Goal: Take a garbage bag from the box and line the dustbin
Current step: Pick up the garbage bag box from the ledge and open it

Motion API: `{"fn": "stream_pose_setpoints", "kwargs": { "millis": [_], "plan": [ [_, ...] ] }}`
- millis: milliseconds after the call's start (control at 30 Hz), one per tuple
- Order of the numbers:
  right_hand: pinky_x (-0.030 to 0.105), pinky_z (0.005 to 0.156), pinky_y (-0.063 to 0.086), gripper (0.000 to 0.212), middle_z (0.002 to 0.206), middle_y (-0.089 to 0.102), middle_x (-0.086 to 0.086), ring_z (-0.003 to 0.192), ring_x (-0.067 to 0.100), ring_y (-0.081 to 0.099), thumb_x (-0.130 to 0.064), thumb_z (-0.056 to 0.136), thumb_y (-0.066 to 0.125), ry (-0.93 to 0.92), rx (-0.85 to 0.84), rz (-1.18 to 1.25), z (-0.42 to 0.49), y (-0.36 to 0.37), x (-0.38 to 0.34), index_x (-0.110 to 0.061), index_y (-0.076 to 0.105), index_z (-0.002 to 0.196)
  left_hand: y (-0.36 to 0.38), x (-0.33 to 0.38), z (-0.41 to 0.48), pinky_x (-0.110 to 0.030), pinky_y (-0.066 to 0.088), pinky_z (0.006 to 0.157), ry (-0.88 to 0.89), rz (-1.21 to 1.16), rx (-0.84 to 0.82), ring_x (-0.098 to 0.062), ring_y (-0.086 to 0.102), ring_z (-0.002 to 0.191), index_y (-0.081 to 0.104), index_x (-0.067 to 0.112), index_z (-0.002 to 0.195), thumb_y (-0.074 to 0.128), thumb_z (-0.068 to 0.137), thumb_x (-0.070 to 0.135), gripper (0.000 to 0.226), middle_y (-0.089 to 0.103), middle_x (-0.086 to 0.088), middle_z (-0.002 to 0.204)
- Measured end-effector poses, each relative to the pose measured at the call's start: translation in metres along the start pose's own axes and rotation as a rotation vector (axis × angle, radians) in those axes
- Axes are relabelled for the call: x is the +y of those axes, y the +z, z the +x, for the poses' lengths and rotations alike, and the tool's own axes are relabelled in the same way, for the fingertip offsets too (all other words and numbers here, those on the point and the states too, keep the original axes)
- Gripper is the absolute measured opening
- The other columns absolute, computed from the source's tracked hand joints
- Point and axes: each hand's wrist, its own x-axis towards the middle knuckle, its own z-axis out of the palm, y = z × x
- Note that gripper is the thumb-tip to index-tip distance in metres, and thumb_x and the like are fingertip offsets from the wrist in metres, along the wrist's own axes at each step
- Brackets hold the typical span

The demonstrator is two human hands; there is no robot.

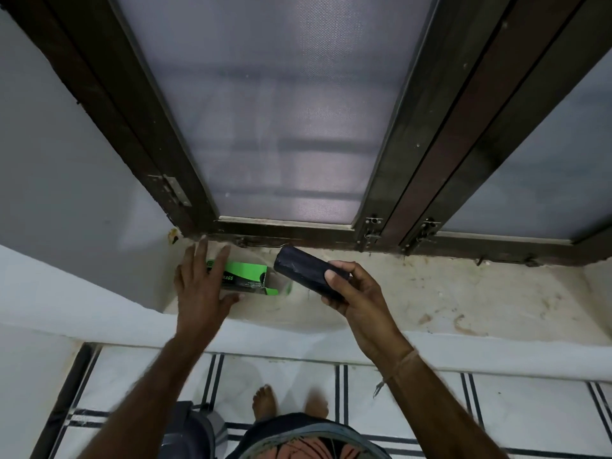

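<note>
A green and black garbage bag box lies on its side on the window sill, its open end facing right. My left hand rests on the box's left part with fingers spread, pressing it down. My right hand grips a black roll of garbage bags just right of the box's open end, tilted up to the left and clear of the box. A grey dustbin stands on the floor at the bottom, partly cut off by the frame edge.
A dark wooden window frame with frosted panes rises behind the sill. Metal latches sit on its lower rail. Below lie a white tiled floor with black lines and my bare feet.
</note>
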Motion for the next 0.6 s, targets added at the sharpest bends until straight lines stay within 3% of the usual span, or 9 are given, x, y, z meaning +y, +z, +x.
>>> {"fn": "stream_pose_setpoints", "kwargs": {
  "millis": [67, 100, 167, 267, 367, 467, 600],
  "plan": [
    [0.036, 0.091, 0.058, 0.025, 0.128, 0.064, 0.021, 0.11, 0.028, 0.068, -0.009, 0.094, 0.071, -0.029, -0.003, -0.009, 0.0, 0.003, 0.002, -0.009, 0.066, 0.119, -0.012, 0.034, -0.012, -0.055, 0.048, 0.097, -0.05, -0.127, 0.153, -0.039, 0.053, 0.124, 0.059, 0.012, 0.134, 0.081, 0.084, 0.031, 0.058, 0.055, -0.016, 0.136],
    [0.036, 0.093, 0.058, 0.026, 0.126, 0.064, 0.019, 0.112, 0.029, 0.067, -0.007, 0.093, 0.072, -0.057, -0.001, -0.037, 0.0, 0.006, 0.003, -0.009, 0.066, 0.118, -0.021, 0.055, -0.017, -0.049, 0.054, 0.09, -0.091, -0.297, 0.155, -0.029, 0.06, 0.111, 0.061, 0.014, 0.126, 0.075, 0.09, 0.034, 0.043, 0.062, -0.01, 0.124],
    [0.034, 0.095, 0.058, 0.03, 0.12, 0.068, 0.013, 0.111, 0.026, 0.067, -0.002, 0.088, 0.075, -0.125, 0.003, -0.13, -0.002, 0.014, 0.006, -0.008, 0.066, 0.116, -0.036, 0.093, -0.02, -0.038, 0.061, 0.079, -0.291, -0.728, -0.024, -0.015, 0.07, 0.096, 0.066, 0.019, 0.119, 0.063, 0.094, 0.049, 0.039, 0.073, -0.001, 0.109],
    [0.035, 0.095, 0.058, 0.035, 0.117, 0.068, 0.008, 0.111, 0.021, 0.067, 0.004, 0.085, 0.077, -0.232, -0.044, -0.279, -0.006, 0.03, 0.009, -0.01, 0.066, 0.114, -0.047, 0.125, -0.017, -0.032, 0.061, 0.083, -0.611, -1.288, -0.25, -0.016, 0.077, 0.099, 0.066, 0.018, 0.123, 0.06, 0.093, 0.053, 0.047, 0.08, -0.004, 0.11],
    [0.033, 0.091, 0.059, 0.031, 0.117, 0.064, 0.011, 0.111, 0.021, 0.066, 0.0, 0.085, 0.079, -0.302, -0.1, -0.338, -0.01, 0.04, 0.01, -0.009, 0.068, 0.113, -0.051, 0.126, -0.012, -0.032, 0.062, 0.079, -0.696, -1.465, -0.198, -0.021, 0.077, 0.101, 0.067, 0.014, 0.122, 0.066, 0.093, 0.041, 0.04, 0.08, -0.006, 0.109],
    [0.028, 0.078, 0.058, 0.018, 0.105, 0.069, 0.012, 0.096, 0.018, 0.068, -0.01, 0.09, 0.077, -0.259, -0.07, -0.309, -0.014, 0.047, 0.008, -0.006, 0.068, 0.105, -0.052, 0.118, -0.014, -0.037, 0.061, 0.083, -0.655, -1.509, -0.252, -0.029, 0.075, 0.109, 0.068, 0.011, 0.123, 0.065, 0.096, 0.031, 0.034, 0.079, -0.011, 0.113],
    [0.031, 0.088, 0.06, 0.034, 0.112, 0.072, 0.007, 0.105, 0.019, 0.07, -0.024, 0.089, 0.078, -0.114, 0.006, -0.231, -0.013, 0.051, 0.005, -0.012, 0.066, 0.118, -0.051, 0.116, -0.022, -0.038, 0.06, 0.09, -0.569, -1.586, -0.418, -0.027, 0.071, 0.116, 0.064, 0.011, 0.132, 0.059, 0.094, 0.027, 0.041, 0.075, -0.012, 0.124]
  ]
}}
